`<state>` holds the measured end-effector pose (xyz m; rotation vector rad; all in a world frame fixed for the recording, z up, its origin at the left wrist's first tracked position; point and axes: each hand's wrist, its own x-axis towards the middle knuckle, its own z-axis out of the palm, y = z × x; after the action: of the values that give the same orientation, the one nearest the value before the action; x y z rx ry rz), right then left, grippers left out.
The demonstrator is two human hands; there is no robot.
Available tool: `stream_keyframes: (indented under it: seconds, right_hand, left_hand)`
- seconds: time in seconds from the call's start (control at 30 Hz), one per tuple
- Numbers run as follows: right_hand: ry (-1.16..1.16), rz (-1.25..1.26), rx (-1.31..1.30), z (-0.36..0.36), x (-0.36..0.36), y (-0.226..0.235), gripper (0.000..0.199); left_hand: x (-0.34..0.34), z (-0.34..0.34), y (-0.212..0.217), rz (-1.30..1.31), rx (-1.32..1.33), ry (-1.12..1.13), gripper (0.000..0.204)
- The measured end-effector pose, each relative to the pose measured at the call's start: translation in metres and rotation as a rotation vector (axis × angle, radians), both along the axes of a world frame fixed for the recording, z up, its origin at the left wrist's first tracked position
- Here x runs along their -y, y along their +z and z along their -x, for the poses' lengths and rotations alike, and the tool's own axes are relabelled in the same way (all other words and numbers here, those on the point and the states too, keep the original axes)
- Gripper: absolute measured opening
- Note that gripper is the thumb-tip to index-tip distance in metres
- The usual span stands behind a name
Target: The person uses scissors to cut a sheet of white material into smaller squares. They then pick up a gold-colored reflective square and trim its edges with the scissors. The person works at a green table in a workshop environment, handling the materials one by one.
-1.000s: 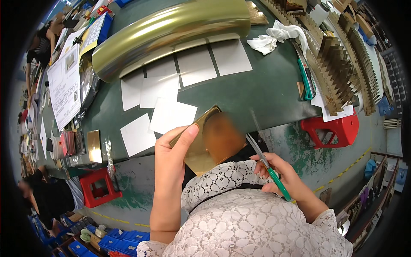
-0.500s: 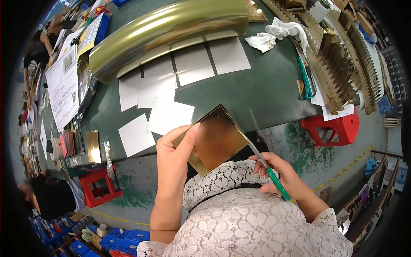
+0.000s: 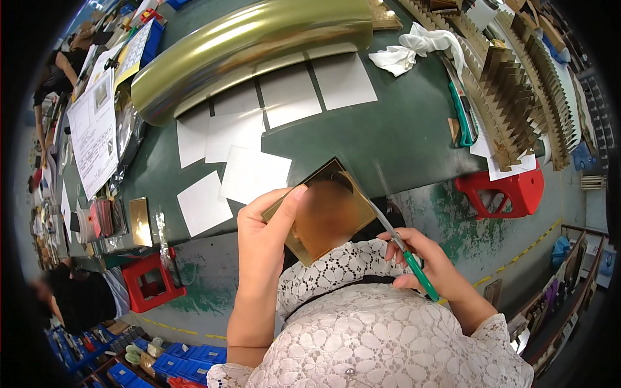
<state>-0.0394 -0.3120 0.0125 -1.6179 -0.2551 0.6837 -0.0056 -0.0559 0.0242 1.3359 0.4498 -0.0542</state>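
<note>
My left hand (image 3: 262, 226) grips a square gold plate (image 3: 294, 242) by its left corner, thumb on top and fingers underneath. The plate is held tilted above my lap, near the table's front edge, and its shiny face carries a blurred brown reflection. A thin clear film seems to stick out past its upper right edge. In my right hand (image 3: 424, 258) is a slim knife (image 3: 420, 275) with a green handle. Its grey blade points up and left, along the plate's right edge; I cannot tell whether it touches.
White square sheets (image 3: 255, 176) lie on the green table (image 3: 414, 116) below a large gold roll (image 3: 259, 52). A green utility knife (image 3: 462, 113), a white cloth (image 3: 414, 48) and notched metal strips (image 3: 508, 90) are at right. Red stools (image 3: 504, 194) stand beneath the table edge.
The plate and both hands keep almost the same place; the blade has shifted very slightly along the plate's edge. The whole view has moved a little.
</note>
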Motion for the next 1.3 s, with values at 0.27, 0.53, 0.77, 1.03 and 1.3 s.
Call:
stream_keyframes:
  seconds: [0.27,0.53,0.77,1.03,1.3]
  right_hand:
    - [-0.055,-0.007,-0.066,0.002,-0.002,-0.002,0.072]
    - [-0.055,0.098,-0.015,0.001,0.002,-0.002,0.064]
    - [-0.097,0.086,-0.116,-0.002,0.007,-0.008,0.061]
    - [-0.16,0.002,-0.193,-0.01,0.008,-0.009,0.05]
    - [-0.174,-0.038,-0.213,-0.011,0.008,-0.01,0.047]
  left_hand:
    - [0.0,0.0,-0.001,-0.016,-0.013,-0.003,0.017]
    - [0.004,-0.002,-0.008,0.009,-0.042,-0.014,0.02]
    - [0.009,-0.007,-0.016,-0.006,-0.111,-0.142,0.022]
    - [0.022,-0.014,-0.012,0.006,-0.153,-0.255,0.021]
    - [0.024,-0.015,-0.013,-0.026,-0.144,-0.275,0.02]
